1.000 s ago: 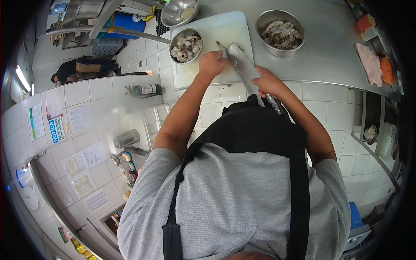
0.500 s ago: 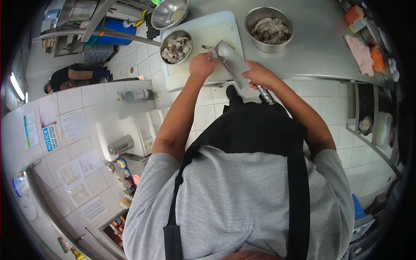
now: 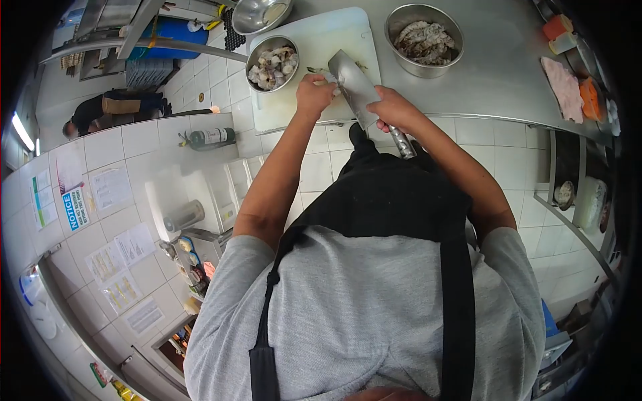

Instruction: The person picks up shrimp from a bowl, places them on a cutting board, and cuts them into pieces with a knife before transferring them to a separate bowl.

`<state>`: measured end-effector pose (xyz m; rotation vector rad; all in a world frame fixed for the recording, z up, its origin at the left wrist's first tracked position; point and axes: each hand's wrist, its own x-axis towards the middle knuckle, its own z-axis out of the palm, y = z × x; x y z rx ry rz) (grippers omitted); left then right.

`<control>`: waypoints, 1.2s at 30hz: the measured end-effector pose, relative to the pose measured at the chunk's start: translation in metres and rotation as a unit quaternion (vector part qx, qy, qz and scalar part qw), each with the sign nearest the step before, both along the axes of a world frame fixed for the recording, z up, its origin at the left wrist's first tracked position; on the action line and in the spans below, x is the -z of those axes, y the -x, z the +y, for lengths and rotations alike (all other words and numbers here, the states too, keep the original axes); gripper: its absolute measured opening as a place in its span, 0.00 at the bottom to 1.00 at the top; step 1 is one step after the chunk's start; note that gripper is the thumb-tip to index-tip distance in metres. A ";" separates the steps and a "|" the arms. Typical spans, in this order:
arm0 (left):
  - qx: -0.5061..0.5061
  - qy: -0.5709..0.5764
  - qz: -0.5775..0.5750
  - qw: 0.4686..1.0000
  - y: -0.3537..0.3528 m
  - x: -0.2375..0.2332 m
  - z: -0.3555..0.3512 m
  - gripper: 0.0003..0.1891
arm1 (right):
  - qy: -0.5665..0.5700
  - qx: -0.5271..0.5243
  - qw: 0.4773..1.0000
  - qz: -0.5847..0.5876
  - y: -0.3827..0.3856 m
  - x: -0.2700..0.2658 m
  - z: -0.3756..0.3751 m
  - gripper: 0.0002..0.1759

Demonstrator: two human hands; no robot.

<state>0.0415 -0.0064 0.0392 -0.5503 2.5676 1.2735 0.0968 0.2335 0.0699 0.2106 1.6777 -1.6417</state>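
My right hand (image 3: 394,109) is wrapped around a cleaver (image 3: 354,85), its broad blade slanting up and left over the white cutting board (image 3: 311,40). At the blade's left side, the fingers of my left hand (image 3: 315,96) pinch a small pale shrimp (image 3: 331,79), mostly hidden by the fingertips. Dark bits of shrimp shell (image 3: 316,70) lie on the board near the blade tip. Left of that hand stands a steel bowl (image 3: 249,72) of peeled-looking shrimp (image 3: 275,67). To the right of the board, a deeper steel bowl (image 3: 436,71) holds greyish shrimp (image 3: 424,43).
Another steel bowl (image 3: 257,23) sits at the board's upper left corner. On the steel counter (image 3: 495,73) at right lie a pink cloth (image 3: 562,90) and an orange cloth (image 3: 591,100). A person (image 3: 100,110) bends over in the far left background.
The view has shifted slightly. Both hands stay over the near part of the board, and the cleaver's blade stands a little steeper beside the left fingers.
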 end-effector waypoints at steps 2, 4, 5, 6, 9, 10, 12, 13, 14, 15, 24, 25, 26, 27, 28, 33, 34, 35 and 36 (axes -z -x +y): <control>-0.013 -0.022 0.007 1.000 0.000 0.015 -0.004 0.20 | 0.003 0.011 1.000 -0.007 -0.003 -0.004 -0.002 0.38; -0.027 -0.045 0.019 0.998 -0.001 0.013 -0.001 0.18 | 0.006 0.021 1.000 -0.009 -0.002 -0.003 -0.005 0.39; -0.077 -0.130 -0.046 0.987 0.001 0.011 0.000 0.15 | -0.007 0.026 1.000 -0.011 -0.002 -0.003 -0.008 0.32; -0.127 -0.213 -0.110 0.962 0.001 0.002 0.004 0.13 | -0.020 0.030 0.999 -0.012 -0.002 -0.001 -0.010 0.25; -0.208 -0.233 -0.101 0.945 -0.006 -0.011 0.025 0.12 | -0.027 0.039 0.999 0.001 0.003 0.007 -0.015 0.26; -0.211 -0.234 -0.102 0.944 -0.006 -0.009 0.023 0.12 | -0.027 0.037 0.999 -0.001 0.004 0.008 -0.014 0.26; -0.155 -0.208 -0.101 0.960 -0.005 -0.005 0.018 0.13 | -0.060 0.024 0.998 0.029 0.006 0.011 -0.008 0.28; -0.159 -0.209 -0.102 0.960 -0.005 -0.001 0.016 0.13 | -0.060 0.020 0.998 0.028 0.008 0.012 -0.001 0.28; -0.135 -0.188 -0.091 0.969 -0.003 0.002 0.015 0.14 | -0.090 -0.011 0.995 0.044 0.013 0.013 0.008 0.32; -0.111 -0.167 -0.079 0.976 -0.002 0.001 0.014 0.14 | -0.119 -0.042 0.990 0.062 0.018 0.007 0.012 0.36; -0.101 -0.168 -0.026 0.980 -0.001 0.013 0.010 0.15 | -0.181 -0.048 0.976 0.113 0.008 -0.003 0.018 0.32; -0.101 -0.170 -0.025 0.980 -0.001 0.009 0.013 0.15 | -0.182 -0.048 0.975 0.115 0.011 0.006 0.022 0.32; -0.103 -0.163 -0.028 0.981 -0.002 0.005 0.015 0.14 | -0.211 -0.060 0.957 0.189 0.012 0.019 0.024 0.30; -0.104 -0.157 -0.031 0.982 -0.001 0.007 0.014 0.14 | -0.238 -0.071 0.932 0.263 0.014 0.013 0.023 0.29; -0.105 -0.158 -0.030 0.981 0.000 0.010 0.013 0.14 | -0.239 -0.071 0.932 0.264 0.012 0.007 0.024 0.29; -0.092 -0.078 -0.007 0.993 0.004 0.024 0.010 0.12 | -0.201 -0.102 0.961 0.159 0.003 -0.012 0.022 0.20; -0.092 -0.079 -0.005 0.993 0.005 0.035 0.008 0.12 | -0.202 -0.102 0.961 0.161 0.008 -0.018 0.023 0.20; -0.079 -0.008 0.043 0.996 0.005 0.046 0.006 0.14 | -0.196 -0.110 0.966 0.131 0.015 -0.024 0.025 0.22; -0.066 0.064 0.091 0.992 0.005 0.053 0.005 0.16 | -0.190 -0.117 0.970 0.100 0.021 -0.027 0.026 0.25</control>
